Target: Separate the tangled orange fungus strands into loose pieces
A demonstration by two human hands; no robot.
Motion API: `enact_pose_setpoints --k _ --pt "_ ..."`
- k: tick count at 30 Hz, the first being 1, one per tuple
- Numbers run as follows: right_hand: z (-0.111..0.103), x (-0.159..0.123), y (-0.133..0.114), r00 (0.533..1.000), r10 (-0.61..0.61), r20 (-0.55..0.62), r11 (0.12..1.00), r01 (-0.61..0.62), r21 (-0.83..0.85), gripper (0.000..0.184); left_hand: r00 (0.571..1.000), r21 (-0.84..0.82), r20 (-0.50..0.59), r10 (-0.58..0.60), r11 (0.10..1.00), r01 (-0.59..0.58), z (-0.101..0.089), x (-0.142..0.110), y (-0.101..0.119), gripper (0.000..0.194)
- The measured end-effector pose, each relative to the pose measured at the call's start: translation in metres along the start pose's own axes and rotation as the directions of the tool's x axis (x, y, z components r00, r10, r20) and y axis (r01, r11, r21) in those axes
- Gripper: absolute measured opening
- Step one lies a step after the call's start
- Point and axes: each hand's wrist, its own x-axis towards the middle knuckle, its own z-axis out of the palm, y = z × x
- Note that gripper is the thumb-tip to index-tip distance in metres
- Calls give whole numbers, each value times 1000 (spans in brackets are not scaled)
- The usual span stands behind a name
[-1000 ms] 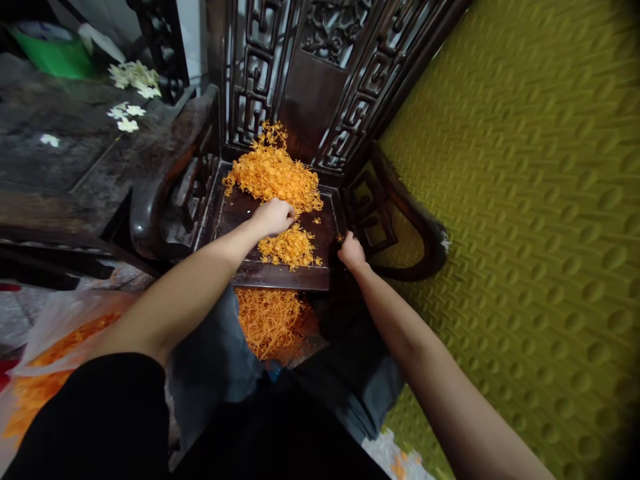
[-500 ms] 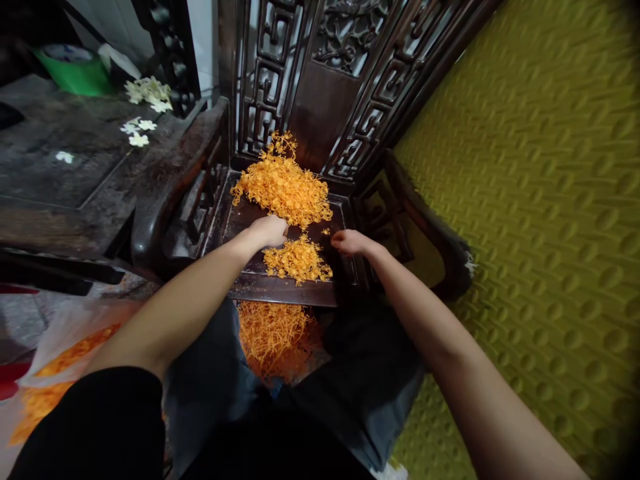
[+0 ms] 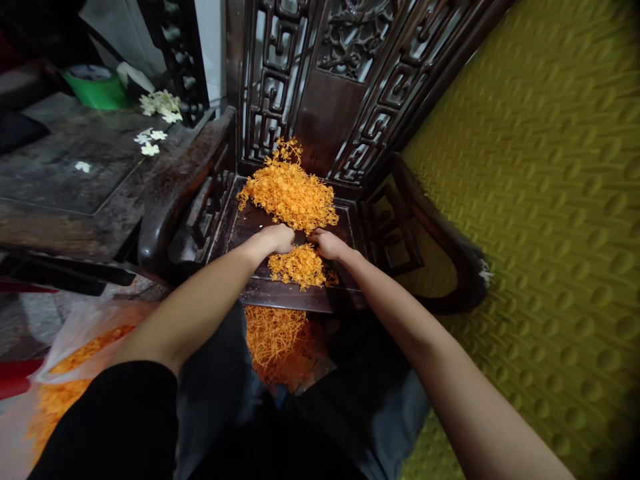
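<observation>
On the dark wooden chair seat [image 3: 245, 223] lie two heaps of small orange, flower-like pieces with thin stems. The larger heap [image 3: 290, 193] rests against the chair back, and the smaller heap [image 3: 299, 265] is nearer the front edge. Between them, my left hand [image 3: 280, 238] is closed, its fingertips turned away from view. Close by on its right is my right hand [image 3: 327, 245], fingers pinched together just above the small heap. Anything within either set of fingers is too small or hidden to make out.
Below the seat, between my knees, a mass of orange stems [image 3: 275, 333] shows. A plastic bag [image 3: 107, 317] with orange pieces stands at left. The side table [image 3: 45, 173] bears green tape [image 3: 97, 90] and white flowers [image 3: 160, 105]. Yellow-green textured padding [image 3: 540, 200] fills the right.
My right hand has moved left from the seat's right side, close to my left hand. A few orange pieces now lie at the small heap's right edge. The view has shifted slightly.
</observation>
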Motion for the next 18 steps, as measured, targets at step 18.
enact_pose_setpoints --k 18 --pt "-25 30 -19 949 269 -163 957 -283 -64 38 999 18 26 -44 999 44 -6 -8 -1 42"
